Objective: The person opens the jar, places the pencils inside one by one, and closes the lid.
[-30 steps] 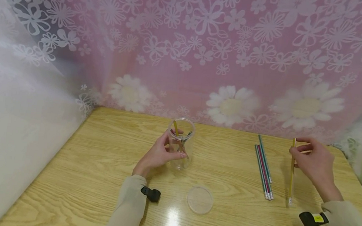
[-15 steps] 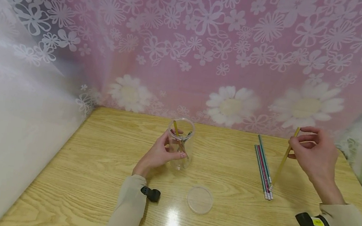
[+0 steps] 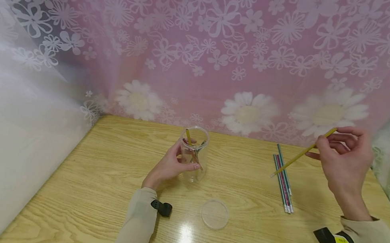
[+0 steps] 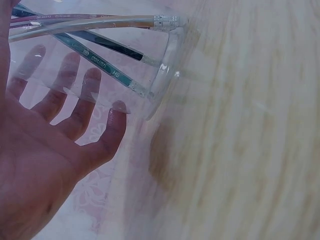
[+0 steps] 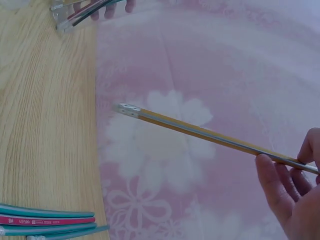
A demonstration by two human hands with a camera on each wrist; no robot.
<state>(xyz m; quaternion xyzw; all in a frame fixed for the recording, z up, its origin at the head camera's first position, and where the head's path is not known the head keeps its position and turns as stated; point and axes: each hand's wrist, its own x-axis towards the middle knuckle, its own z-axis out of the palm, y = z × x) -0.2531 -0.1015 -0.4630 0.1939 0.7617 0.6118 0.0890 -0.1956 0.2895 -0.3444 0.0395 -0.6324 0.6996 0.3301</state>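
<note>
My left hand [image 3: 169,166] grips a clear plastic jar [image 3: 192,173] that stands upright on the table. Inside the jar several pencils lean, among them a yellow one [image 3: 188,137] and a green one [image 4: 102,64]; their eraser ends point down at the jar's base. On the right, my right hand [image 3: 346,167] pinches a yellow pencil [image 3: 301,153] near its upper end. This pencil is tilted in the air, its white eraser end [image 5: 129,109] pointing down and left above several loose green and red pencils [image 3: 283,183] lying side by side.
A round clear lid [image 3: 215,214] lies flat on the wooden table [image 3: 98,206], in front of the jar. Behind the table hangs a pink flowered curtain [image 3: 185,76], with pale sheeting [image 3: 17,125] at the left side.
My right hand has lifted the yellow pencil off the table and tilted it, so its eraser end has swung left over the loose pencils. The left hand and jar have stayed in place.
</note>
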